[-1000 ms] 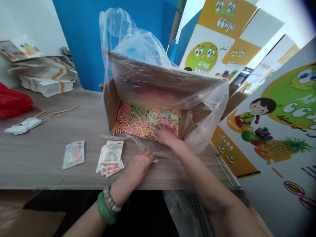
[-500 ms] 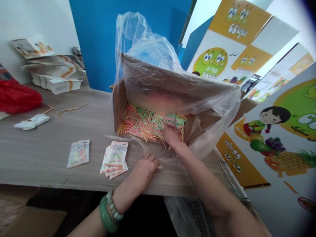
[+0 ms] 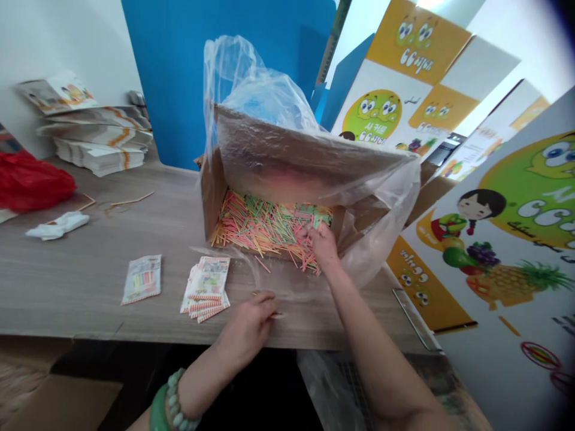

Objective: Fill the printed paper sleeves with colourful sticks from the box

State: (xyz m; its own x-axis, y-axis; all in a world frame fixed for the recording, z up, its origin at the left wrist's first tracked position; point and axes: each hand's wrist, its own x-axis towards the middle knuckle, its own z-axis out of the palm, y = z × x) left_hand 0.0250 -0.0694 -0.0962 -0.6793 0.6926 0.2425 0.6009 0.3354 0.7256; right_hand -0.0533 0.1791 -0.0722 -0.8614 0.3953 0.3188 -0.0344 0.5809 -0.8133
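Right of an open cardboard box (image 3: 212, 194), tall cartons (image 3: 530, 239) printed with cartoon faces and fruit crowd a wood-grain table (image 3: 81, 287). The box, lined with clear plastic (image 3: 265, 96) that spills over its rim, holds a bed of pink, green, yellow and orange sticks (image 3: 256, 224), a few lying at its front edge. Well to its left sits a red bag (image 3: 33, 182). In front of its left end lie a fanned pile of small printed packets (image 3: 210, 284) and, farther left, a single packet (image 3: 142, 278). A person's right arm stretches over the box's front edge, the right hand (image 3: 322, 242) among the sticks toward its right end, fingers bent; whether they pinch any cannot be told. Near the box's front, the left hand (image 3: 252, 323) rests low, fingers curled together; a small pale edge shows by its fingertips, too indistinct to name.
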